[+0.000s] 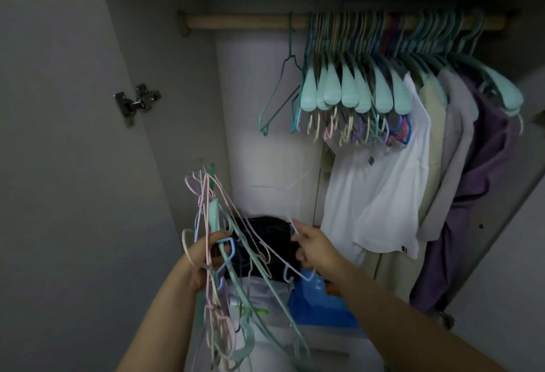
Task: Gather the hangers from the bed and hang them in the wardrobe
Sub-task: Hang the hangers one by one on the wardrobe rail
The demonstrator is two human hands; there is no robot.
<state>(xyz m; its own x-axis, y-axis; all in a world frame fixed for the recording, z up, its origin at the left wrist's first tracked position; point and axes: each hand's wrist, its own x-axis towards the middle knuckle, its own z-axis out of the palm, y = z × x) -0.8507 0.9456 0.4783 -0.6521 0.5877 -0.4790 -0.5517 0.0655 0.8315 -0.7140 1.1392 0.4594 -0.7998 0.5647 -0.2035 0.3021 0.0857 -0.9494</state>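
My left hand (203, 259) grips a tangled bundle of thin pastel hangers (218, 298), pink, mint, blue and cream, low in front of the open wardrobe. To its right, my right hand (312, 246) pinches one thin white hanger (295, 267), which is blurred and still touches the bundle. Above, the wooden rail (236, 22) carries several mint and coloured hangers (354, 88) packed toward its right half. One dark green wire hanger (280, 88) hangs apart at their left. The rail's left stretch is bare.
Shirts hang at the right: white (380, 183), cream, grey and purple (483, 183). Below lie a black item (265, 239), a blue bag (321, 304) and white folded things. The wardrobe door (67, 165) with a metal hinge (137, 102) stands open at the left.
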